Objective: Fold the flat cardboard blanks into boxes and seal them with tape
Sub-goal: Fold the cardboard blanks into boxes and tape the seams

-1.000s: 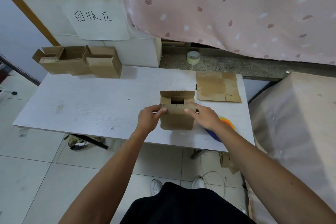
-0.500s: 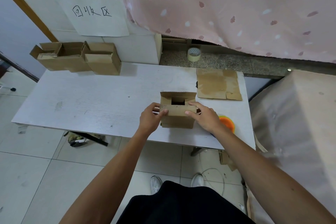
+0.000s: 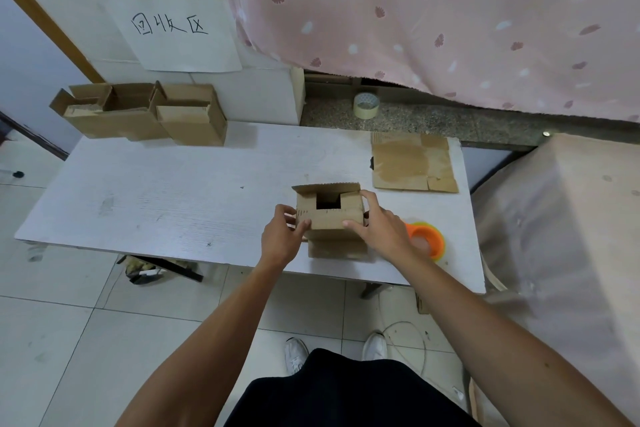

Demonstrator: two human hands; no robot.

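1. The left hand (image 3: pixel 282 236) grips the left end of the box (image 3: pixel 329 218), with the thumb on the near flap and the fingers (image 3: pixel 289 210) curled round the side.
2. The right hand (image 3: pixel 379 229) holds the right end of the box, with the thumb pressing the near flap and the fingers (image 3: pixel 370 198) curled over the top edge.
3. The box stands on the desk (image 3: pixel 173 201) near its front edge. The top is partly folded and a dark square gap shows in the middle.
4. An orange tape roll (image 3: pixel 424 241) lies just right of the box.
5. A flat cardboard blank (image 3: pixel 412 163) lies beyond the box, to its right.
6. Folded boxes (image 3: pixel 145 114) sit well beyond the box, to its left.
7. A pale tape roll (image 3: pixel 366 105) stands on the ledge (image 3: pixel 450 120) beyond the box.
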